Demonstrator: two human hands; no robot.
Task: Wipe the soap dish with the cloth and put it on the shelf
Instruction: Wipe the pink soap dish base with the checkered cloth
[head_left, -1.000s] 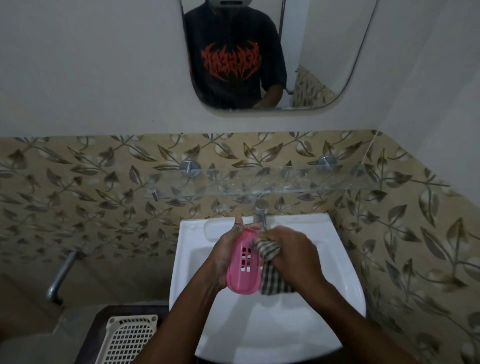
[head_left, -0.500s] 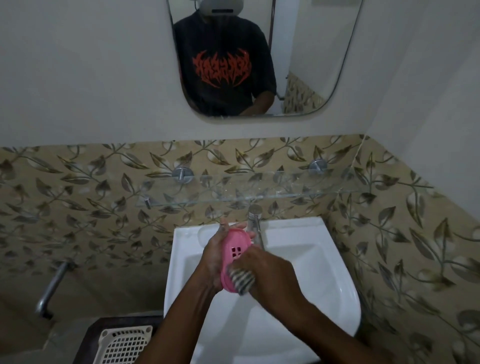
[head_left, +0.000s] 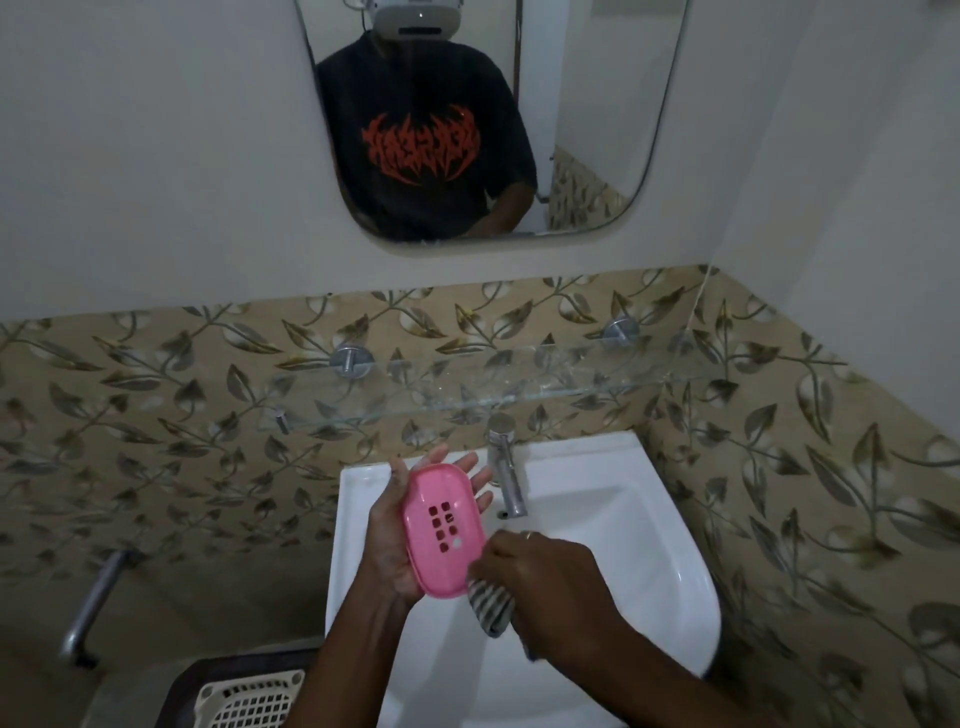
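**Dish cradled left, cloth at its near end**

Fingers (head_left: 470, 470) of the left hand (head_left: 400, 535) are spread behind the pink oval plastic soap dish (head_left: 441, 525), cradling it above the white ceramic basin (head_left: 670, 525). Its long axis runs near to far. The right hand (head_left: 545, 582) is curled tight on the grey striped cloth (head_left: 491, 608), touching the dish's near right corner. The clear glass shelf (head_left: 519, 384) waits just beyond, so the left hand looks best placed to lift.

No legible text was found; red jagged lettering printed on the dark shirt (head_left: 421, 150), mirrored above the sink, could not be read.
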